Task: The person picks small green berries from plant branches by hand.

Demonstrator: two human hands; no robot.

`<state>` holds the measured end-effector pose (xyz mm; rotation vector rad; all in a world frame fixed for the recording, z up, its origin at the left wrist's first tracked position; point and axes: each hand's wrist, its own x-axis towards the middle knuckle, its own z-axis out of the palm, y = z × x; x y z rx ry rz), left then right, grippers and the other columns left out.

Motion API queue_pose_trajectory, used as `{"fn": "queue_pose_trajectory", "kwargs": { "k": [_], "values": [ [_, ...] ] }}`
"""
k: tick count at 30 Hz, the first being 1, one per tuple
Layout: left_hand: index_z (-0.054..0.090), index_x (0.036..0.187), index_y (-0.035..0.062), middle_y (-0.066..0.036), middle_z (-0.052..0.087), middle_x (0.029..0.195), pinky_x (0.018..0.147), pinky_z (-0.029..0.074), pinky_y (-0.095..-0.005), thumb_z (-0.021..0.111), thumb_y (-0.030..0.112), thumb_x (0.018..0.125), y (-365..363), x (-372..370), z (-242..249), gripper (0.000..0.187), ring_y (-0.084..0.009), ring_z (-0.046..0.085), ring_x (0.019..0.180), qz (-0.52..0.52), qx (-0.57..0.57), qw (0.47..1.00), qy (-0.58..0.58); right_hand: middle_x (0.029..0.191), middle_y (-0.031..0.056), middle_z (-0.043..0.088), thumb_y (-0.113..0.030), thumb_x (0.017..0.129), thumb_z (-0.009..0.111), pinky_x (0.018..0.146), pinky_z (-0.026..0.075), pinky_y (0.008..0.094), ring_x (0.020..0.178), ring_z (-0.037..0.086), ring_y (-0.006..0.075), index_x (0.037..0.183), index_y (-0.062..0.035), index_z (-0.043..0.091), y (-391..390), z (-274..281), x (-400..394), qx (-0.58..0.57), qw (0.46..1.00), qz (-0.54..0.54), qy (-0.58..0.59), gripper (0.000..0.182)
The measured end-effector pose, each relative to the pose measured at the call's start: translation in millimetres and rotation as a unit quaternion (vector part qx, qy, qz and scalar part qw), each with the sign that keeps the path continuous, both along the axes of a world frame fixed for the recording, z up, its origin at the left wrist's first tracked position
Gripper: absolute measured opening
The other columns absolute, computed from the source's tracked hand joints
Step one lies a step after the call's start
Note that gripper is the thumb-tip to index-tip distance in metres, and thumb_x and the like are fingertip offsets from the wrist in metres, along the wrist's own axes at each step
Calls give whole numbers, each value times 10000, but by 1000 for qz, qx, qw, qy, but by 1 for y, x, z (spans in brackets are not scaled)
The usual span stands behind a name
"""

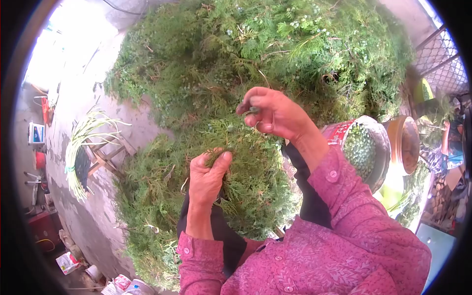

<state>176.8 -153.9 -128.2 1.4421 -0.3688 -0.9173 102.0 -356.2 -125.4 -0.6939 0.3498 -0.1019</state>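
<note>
My left hand (205, 178) is closed round a green cypress sprig (214, 155), with its thumb pressed over the stems. Higher up and to the right, my right hand (275, 112) has its fingers curled. A small grey-green cypress cone (254, 110) shows between its thumb and fingertips, partly hidden by them. Below both hands lie more cut cypress branches (255, 182). Beside my right forearm, a red and white bucket (334, 133) holds many round pale green cones (360, 150).
A large heap of cypress branches (265, 54) fills the area ahead. To the left, long green bean-like strands (78, 142) hang over a wooden stool (105, 160) on the concrete floor (98, 231). A brown pot (406, 145) stands right of the bucket. Wire mesh (445, 61) is at upper right.
</note>
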Motion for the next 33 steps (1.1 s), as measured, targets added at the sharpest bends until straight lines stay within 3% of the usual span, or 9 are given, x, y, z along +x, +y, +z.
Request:
{"fn": "queue_pose_trajectory", "kwargs": {
  "k": [2, 5, 16, 19, 23, 26, 28, 30, 33],
  "values": [
    [623, 838, 34, 59, 538, 664, 504, 341, -167, 640, 139, 805, -1, -1, 0, 111, -21, 447, 573, 0, -4, 1000, 8, 818, 56, 592, -123, 818, 565, 444, 400, 180, 643, 567, 97, 852, -52, 568, 4, -2, 1, -47, 999, 16, 11, 78],
    [623, 838, 36, 62, 537, 665, 507, 342, -167, 640, 137, 805, -3, -1, 3, 108, -20, 445, 573, -2, -7, 1000, 22, 795, -8, 552, -112, 760, 653, 502, 383, 166, 602, 487, 36, 927, -42, 572, 18, -4, 5, -329, 942, 57, 11, 198],
    [627, 810, 36, 59, 546, 675, 541, 353, -171, 633, 103, 804, -2, 2, 2, 68, -23, 453, 601, 22, -20, 998, 56, 595, -23, 491, -162, 863, 540, 375, 305, 167, 434, 404, 19, 776, -55, 542, 27, -15, 10, -161, 984, 5, 74, 138],
    [623, 798, 34, 58, 551, 680, 545, 355, -170, 624, 99, 809, 2, 4, -2, 66, -22, 456, 609, 17, -23, 998, 55, 657, 17, 543, -195, 858, 539, 363, 317, 156, 474, 462, 48, 807, -60, 537, 4, -14, 7, 5, 997, -74, 10, 145],
    [610, 818, 34, 55, 555, 699, 544, 351, -166, 601, 115, 831, -2, 3, -3, 83, -18, 450, 614, 72, -8, 996, 57, 709, 25, 557, -145, 822, 571, 398, 343, 153, 553, 519, 66, 944, -37, 532, 24, -3, 9, -24, 999, 44, -16, 167],
    [601, 847, 32, 59, 549, 718, 539, 340, -164, 582, 119, 846, 0, 4, -7, 89, -13, 436, 615, 88, -16, 994, 56, 804, 48, 571, -77, 791, 580, 386, 352, 132, 578, 535, 66, 915, -28, 532, 27, -5, 10, -104, 986, 128, 24, 142],
    [596, 863, 31, 63, 545, 728, 537, 333, -163, 573, 117, 853, -1, 5, -8, 90, -10, 429, 615, 73, -23, 996, 43, 792, 13, 569, -87, 771, 627, 432, 370, 154, 591, 512, 49, 899, -29, 552, 33, -2, 10, -123, 982, 135, 50, 160],
    [598, 865, 34, 73, 538, 738, 532, 320, -159, 562, 110, 859, -3, 3, -5, 84, -2, 415, 616, 44, -10, 999, -7, 761, -19, 556, -133, 765, 660, 477, 373, 181, 587, 476, 29, 877, -25, 572, 39, -7, 12, -317, 937, 138, 49, 179],
    [611, 862, 39, 82, 535, 747, 536, 311, -154, 559, 117, 862, -1, 2, -9, 93, 6, 406, 621, 18, -6, 1000, -10, 705, -19, 560, -205, 757, 675, 526, 384, 205, 597, 470, 40, 850, -11, 594, 42, -11, 12, -314, 941, 122, 29, 230]
  ]
}}
